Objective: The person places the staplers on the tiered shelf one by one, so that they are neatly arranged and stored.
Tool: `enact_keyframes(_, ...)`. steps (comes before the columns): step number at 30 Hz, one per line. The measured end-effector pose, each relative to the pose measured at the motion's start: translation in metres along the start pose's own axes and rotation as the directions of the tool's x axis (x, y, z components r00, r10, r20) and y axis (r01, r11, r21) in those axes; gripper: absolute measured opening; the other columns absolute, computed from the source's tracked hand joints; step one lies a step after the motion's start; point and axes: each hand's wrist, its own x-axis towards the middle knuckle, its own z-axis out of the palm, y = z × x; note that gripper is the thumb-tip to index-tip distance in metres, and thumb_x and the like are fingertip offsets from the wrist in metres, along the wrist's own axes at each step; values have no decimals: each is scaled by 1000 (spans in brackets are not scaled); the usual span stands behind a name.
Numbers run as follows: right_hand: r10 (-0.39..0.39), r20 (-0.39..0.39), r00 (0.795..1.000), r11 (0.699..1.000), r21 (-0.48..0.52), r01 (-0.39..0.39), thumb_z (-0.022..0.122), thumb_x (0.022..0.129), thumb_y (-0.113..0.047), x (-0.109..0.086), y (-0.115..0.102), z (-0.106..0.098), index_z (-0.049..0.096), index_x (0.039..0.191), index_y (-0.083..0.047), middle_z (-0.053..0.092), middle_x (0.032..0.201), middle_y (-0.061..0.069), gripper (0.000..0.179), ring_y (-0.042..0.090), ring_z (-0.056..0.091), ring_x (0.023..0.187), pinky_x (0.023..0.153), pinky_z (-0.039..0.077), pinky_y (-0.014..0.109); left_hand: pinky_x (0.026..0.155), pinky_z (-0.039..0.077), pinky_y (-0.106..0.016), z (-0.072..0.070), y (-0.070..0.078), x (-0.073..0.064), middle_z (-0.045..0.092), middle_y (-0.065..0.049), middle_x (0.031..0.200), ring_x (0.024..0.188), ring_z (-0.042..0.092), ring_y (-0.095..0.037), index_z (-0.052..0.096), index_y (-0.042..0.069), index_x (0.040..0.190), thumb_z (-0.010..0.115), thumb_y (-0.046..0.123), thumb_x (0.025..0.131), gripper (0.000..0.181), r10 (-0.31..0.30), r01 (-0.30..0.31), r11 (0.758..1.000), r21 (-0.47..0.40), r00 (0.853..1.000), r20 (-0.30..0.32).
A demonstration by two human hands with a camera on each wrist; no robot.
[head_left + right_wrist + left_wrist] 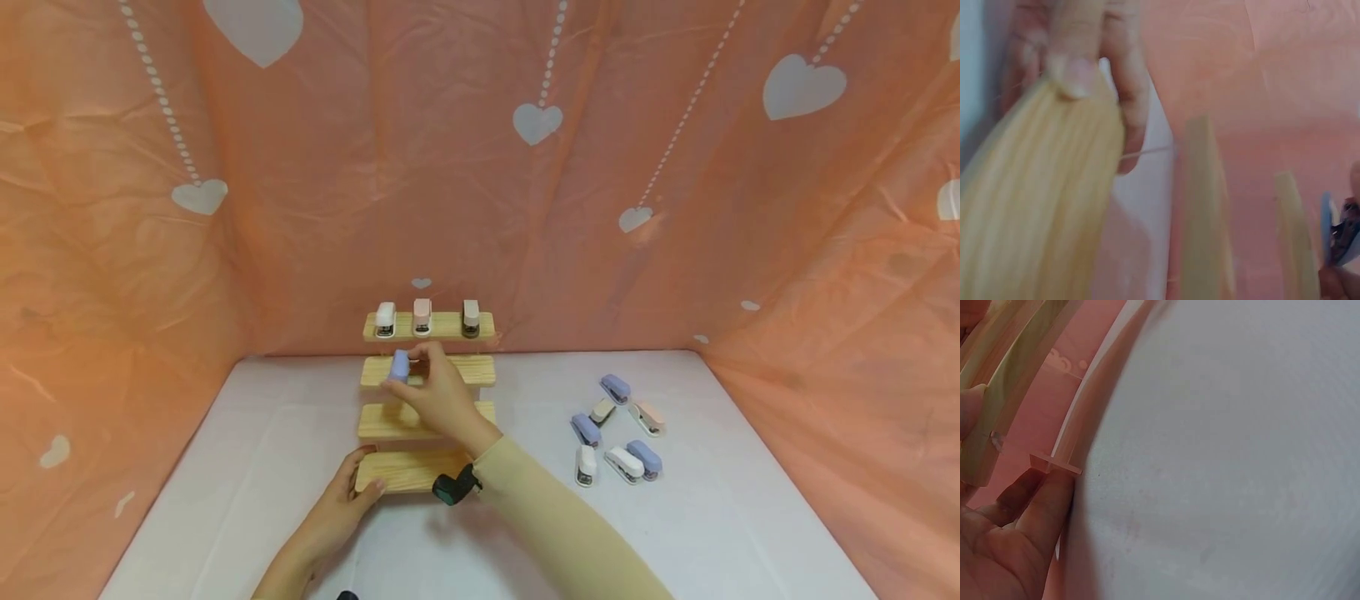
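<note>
A wooden tiered display stand [405, 472] has several stepped shelves. At the left end of its lowest shelf, my left hand [341, 507] grips the board. In the right wrist view the left thumb [1077, 75] lies on the board's top, with fingers round the far side. My right hand [442, 396] pinches a small purple stapler [400, 365] over the left part of the second shelf from the top [476, 370]. Whether the stapler touches that shelf I cannot tell. On the top shelf stand a white stapler [386, 319], a pink stapler [422, 317] and a beige stapler [471, 318].
Right of the stand, several mini staplers lie loose on the white table [720, 517], among them a purple one [616, 388], a pink one [648, 418] and a white one [586, 465]. An orange curtain with hearts [450, 208] encloses the back and sides.
</note>
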Motion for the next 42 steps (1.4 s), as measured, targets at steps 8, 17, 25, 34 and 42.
enact_keyframes(8,78,-7,997,989,-127,-78,71,80,-54,12,-8,15,46,110,-20,60,94,-2,52,10,54,81,62,48,25,109,10,-62,-2,-1,1,-8,-27,157,142,-7,-46,22,21,149,57,45,95,68,-13,13,1000,17,1000,-7)
enact_keyframes(17,64,10,998,972,-228,-60,77,77,-51,13,-9,17,47,106,-17,57,89,-3,54,11,52,80,66,46,26,109,11,-62,-6,0,-1,-9,-26,157,141,-7,-47,19,19,150,57,44,96,71,-9,9,999,34,1000,-10)
enact_keyframes(25,23,41,999,943,-332,-8,75,83,-43,11,-6,15,46,104,-18,57,94,1,44,11,48,77,69,40,26,109,11,-62,-5,-2,-1,-7,-29,156,142,-5,-47,19,18,150,58,43,96,71,-10,10,1000,29,1000,-5)
enact_keyframes(34,15,32,999,924,-383,-1,75,83,-45,12,-6,13,48,104,-18,59,95,1,43,11,46,71,67,37,26,109,9,-63,0,-1,0,-9,-29,156,141,-6,-47,18,20,150,57,44,96,71,-20,20,1000,4,1000,12)
enact_keyframes(42,18,28,999,924,-383,-6,75,83,-43,14,-4,14,48,104,-18,58,92,0,42,12,46,71,66,37,26,108,10,-64,0,-2,2,-8,-26,157,141,-5,-47,20,22,149,57,45,96,69,-9,9,1000,19,1000,9)
